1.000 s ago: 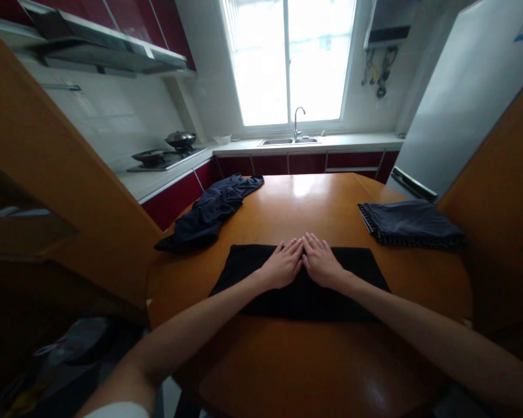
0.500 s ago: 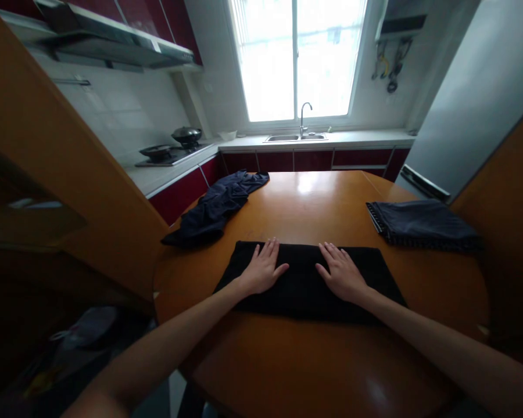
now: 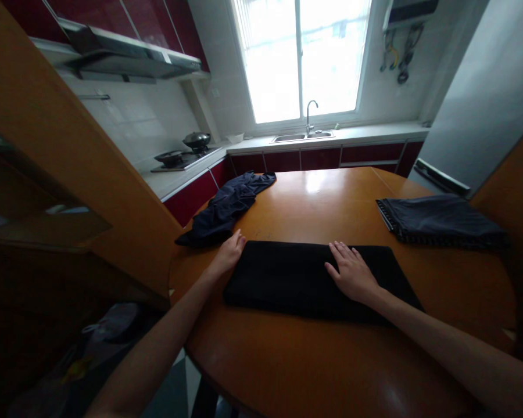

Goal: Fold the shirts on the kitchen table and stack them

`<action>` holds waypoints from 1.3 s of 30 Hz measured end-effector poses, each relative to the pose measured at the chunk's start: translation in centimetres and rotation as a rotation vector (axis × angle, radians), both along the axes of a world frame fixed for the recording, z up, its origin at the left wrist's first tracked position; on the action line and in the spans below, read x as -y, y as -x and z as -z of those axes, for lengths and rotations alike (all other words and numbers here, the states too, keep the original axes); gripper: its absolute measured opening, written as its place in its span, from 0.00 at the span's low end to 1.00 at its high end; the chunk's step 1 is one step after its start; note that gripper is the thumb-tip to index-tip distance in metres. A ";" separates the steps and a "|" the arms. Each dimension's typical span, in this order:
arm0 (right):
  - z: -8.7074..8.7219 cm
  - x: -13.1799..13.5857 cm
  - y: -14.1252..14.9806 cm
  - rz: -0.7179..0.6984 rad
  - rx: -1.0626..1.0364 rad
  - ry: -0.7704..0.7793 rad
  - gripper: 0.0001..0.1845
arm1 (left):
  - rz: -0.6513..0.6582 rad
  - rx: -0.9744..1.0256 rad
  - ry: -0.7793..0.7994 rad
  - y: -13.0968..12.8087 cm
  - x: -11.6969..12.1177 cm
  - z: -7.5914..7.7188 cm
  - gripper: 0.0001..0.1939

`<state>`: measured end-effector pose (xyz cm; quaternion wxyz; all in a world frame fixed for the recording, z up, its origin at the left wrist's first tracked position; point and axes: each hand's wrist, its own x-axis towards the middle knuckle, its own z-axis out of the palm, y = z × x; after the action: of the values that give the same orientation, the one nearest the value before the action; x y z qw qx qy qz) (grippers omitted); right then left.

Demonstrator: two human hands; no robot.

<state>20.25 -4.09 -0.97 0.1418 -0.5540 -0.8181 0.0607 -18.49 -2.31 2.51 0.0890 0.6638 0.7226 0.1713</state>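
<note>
From where I stand, I see a bright window with a white frame (image 3: 300, 58) in the far wall. Under it, a curved silver metal faucet (image 3: 307, 119) rises at a double steel sink (image 3: 289, 138), which is set in a long white countertop (image 3: 370, 134). On the left, a round metal pan (image 3: 197, 139) stands on a flat black stove (image 3: 188, 160). On the right there is a tall silver-grey refrigerator (image 3: 483, 98).

A second ago, the two hands touch at the middle of the black cloth (image 3: 296, 276). Now they are far apart. The left hand (image 3: 232, 254) is over by the cloth's left end, closer to the table's (image 3: 314, 360) left edge, and no longer flat. The right hand (image 3: 353, 276) is nearer the table's right edge.
</note>
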 end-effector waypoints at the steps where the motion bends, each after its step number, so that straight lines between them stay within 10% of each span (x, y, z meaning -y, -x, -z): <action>1: 0.0 0.0 0.0 0.000 0.003 -0.004 0.36 | 0.037 0.016 -0.030 0.0 -0.9 -0.7 0.31; 7: 0.2 0.1 -0.2 -0.005 0.008 -0.032 0.36 | 0.210 -0.007 0.070 -1.5 -5.2 -2.1 0.18; 13: 1.0 -0.2 -0.5 -0.025 0.012 -0.065 0.36 | 0.306 -0.086 0.118 -1.1 -4.5 -0.8 0.24; 25: 0.4 -0.2 -0.2 -0.001 0.005 -0.028 0.36 | 0.121 -0.308 0.097 -1.0 -3.0 -1.6 0.26; 33: -1.4 0.6 0.4 -0.178 0.020 -0.082 0.32 | 0.715 -0.296 0.057 -11.5 -0.2 -3.6 0.31; 39: -1.7 1.1 0.9 -0.245 0.019 -0.038 0.35 | 0.688 -0.341 -0.082 -18.6 2.1 0.0 0.30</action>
<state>19.34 -5.14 0.72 0.1360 -0.4478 -0.8819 0.0566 0.13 -4.45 2.53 -0.0067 0.8895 0.4545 0.0472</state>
